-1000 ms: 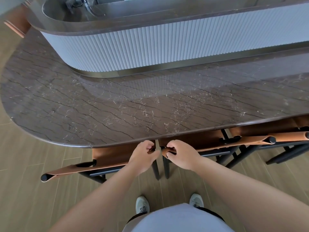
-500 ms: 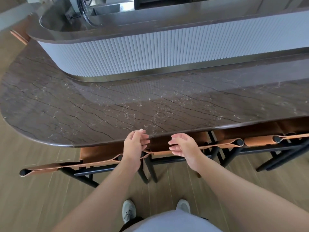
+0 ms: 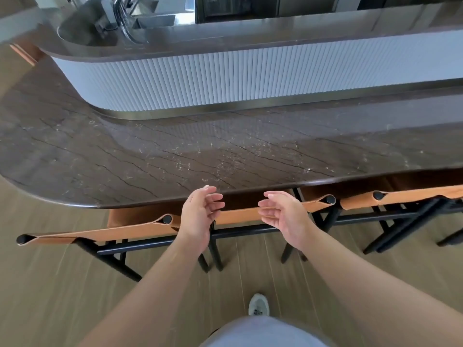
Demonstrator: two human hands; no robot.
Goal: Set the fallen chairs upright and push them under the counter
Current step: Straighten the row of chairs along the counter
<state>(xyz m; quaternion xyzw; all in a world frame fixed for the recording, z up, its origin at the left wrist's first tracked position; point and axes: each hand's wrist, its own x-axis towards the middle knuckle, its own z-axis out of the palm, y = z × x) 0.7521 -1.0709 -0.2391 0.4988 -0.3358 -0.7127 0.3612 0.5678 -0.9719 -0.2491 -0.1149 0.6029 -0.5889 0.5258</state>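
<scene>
Three chairs with tan leather backs and black metal frames stand upright, their seats tucked under the dark marble counter (image 3: 175, 156). The left chair (image 3: 100, 232) has its backrest running from far left to my left hand. The middle chair (image 3: 240, 215) sits straight ahead, its backrest showing between my hands. The right chair (image 3: 413, 196) reaches the right edge. My left hand (image 3: 198, 216) and my right hand (image 3: 283, 214) hover open just above the backrests, palms facing each other, touching nothing.
A raised counter with a white ribbed front (image 3: 225, 78) rises behind the marble top, with a sink and tap (image 3: 125, 18) at the back left. Wood-look floor (image 3: 50, 296) lies below me. My shoe (image 3: 258, 305) shows near the chair legs.
Both hands were closed on the adjoining backrest ends a second ago; they have let go, opened and lifted. The view has pulled back from the counter.
</scene>
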